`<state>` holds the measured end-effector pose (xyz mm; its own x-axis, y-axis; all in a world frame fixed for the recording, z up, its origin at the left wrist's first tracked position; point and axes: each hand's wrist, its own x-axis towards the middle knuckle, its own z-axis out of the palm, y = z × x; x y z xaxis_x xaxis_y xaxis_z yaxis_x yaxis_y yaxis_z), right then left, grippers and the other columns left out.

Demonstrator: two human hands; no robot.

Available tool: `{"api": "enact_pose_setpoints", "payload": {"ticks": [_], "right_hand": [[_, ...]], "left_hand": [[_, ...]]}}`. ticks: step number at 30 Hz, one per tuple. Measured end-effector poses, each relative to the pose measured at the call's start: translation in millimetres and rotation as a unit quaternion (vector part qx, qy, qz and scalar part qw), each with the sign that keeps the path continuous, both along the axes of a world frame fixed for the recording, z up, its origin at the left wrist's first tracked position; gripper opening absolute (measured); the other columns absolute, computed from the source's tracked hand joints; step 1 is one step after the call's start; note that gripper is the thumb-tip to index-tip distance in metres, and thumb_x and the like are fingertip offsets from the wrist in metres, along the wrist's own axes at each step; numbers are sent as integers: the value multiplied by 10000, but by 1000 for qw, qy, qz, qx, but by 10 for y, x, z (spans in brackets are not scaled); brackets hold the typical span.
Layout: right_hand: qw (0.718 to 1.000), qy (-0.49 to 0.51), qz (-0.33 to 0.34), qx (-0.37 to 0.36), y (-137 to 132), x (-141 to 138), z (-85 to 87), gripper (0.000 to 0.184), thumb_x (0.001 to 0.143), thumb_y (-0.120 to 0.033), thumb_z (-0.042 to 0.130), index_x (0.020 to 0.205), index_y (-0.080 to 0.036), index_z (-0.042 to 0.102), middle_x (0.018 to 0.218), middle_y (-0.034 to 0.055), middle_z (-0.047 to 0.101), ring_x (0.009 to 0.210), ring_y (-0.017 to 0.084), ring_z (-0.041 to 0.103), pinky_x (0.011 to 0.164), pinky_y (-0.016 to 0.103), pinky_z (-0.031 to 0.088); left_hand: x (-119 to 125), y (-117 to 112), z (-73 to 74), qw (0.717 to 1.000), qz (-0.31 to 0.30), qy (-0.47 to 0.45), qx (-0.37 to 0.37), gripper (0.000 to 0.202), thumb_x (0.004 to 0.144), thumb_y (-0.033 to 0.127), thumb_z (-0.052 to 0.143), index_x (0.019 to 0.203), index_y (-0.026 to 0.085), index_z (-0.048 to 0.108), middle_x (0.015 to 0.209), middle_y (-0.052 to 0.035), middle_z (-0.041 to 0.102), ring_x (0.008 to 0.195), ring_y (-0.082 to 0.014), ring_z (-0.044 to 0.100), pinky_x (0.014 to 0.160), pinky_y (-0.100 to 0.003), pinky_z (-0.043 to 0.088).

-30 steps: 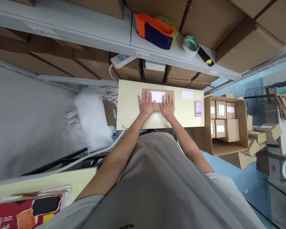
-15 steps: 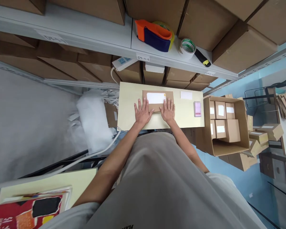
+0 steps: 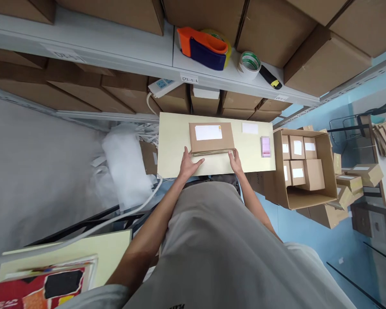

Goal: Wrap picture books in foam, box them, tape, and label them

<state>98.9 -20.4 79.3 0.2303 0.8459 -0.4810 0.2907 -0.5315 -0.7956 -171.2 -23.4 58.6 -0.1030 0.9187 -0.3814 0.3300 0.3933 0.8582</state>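
A flat brown cardboard box (image 3: 211, 137) with a white label on top lies on a pale yellow table (image 3: 173, 146). My left hand (image 3: 189, 162) rests at the box's near left corner, thumb stretched along its front edge. My right hand (image 3: 235, 160) touches the near right corner with its fingers against the side. Both hands sit at the box's near edge rather than on its top, and neither has lifted it.
A white label (image 3: 250, 128) and a pink card (image 3: 265, 146) lie on the table's right part. An open carton (image 3: 304, 167) of small boxes stands to the right. A tape dispenser (image 3: 204, 45), tape roll (image 3: 250, 62) and knife (image 3: 267, 77) sit on the shelf above. White foam wrap (image 3: 125, 161) lies left.
Both hands have slid back off the top of the box toward me, down to its near corners. The label on top, partly covered before, is now fully showing.
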Motion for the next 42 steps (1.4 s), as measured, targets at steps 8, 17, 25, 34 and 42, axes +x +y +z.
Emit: {"api": "enact_pose_setpoints", "payload": {"ticks": [8,17,25,34,42], "right_hand": [[991,-4,-9,135,-132,260,802,1090,1026,-944,453,1805,-183,410,1855,130,462,1794,295,328,1492,503,236],[998,-24,-52,13,-417,225,698,1250,939,-1028,415,1790,-112,431,1866,171,428,1793,338,325,1490,503,240],[998,-18,-66,14,-280,270,575,1197,1000,-962,405,1809,-81,366,1866,190,421,1778,351,361,1473,487,294],[993,-47,-95,46,-527,543,870,1105,962,-970,569,1721,-167,563,1667,171,683,1636,406,578,1404,534,424],[935,-155,-311,63,-1720,1358,1365,941,960,-876,676,1590,-176,700,1628,167,716,1572,407,642,1378,582,473]], "left_hand": [[104,-31,554,988,61,-89,109,891,958,492,853,1718,181,506,1687,-206,643,1644,-351,560,1406,-528,413],[238,-145,363,994,39,-103,-29,767,952,386,797,1654,175,573,1735,-203,588,1609,-365,591,1350,-521,503],[133,-59,388,994,65,-44,-77,902,1011,456,776,1775,156,401,1857,-243,397,1726,-396,425,1418,-522,398],[481,-75,699,998,25,-32,-38,712,965,379,790,1608,152,586,1540,-202,664,1446,-331,698,1289,-491,571],[1591,-489,1078,966,-215,-136,-53,561,966,431,794,1473,214,693,1389,-137,581,1389,-328,699,1216,-499,636]]}}
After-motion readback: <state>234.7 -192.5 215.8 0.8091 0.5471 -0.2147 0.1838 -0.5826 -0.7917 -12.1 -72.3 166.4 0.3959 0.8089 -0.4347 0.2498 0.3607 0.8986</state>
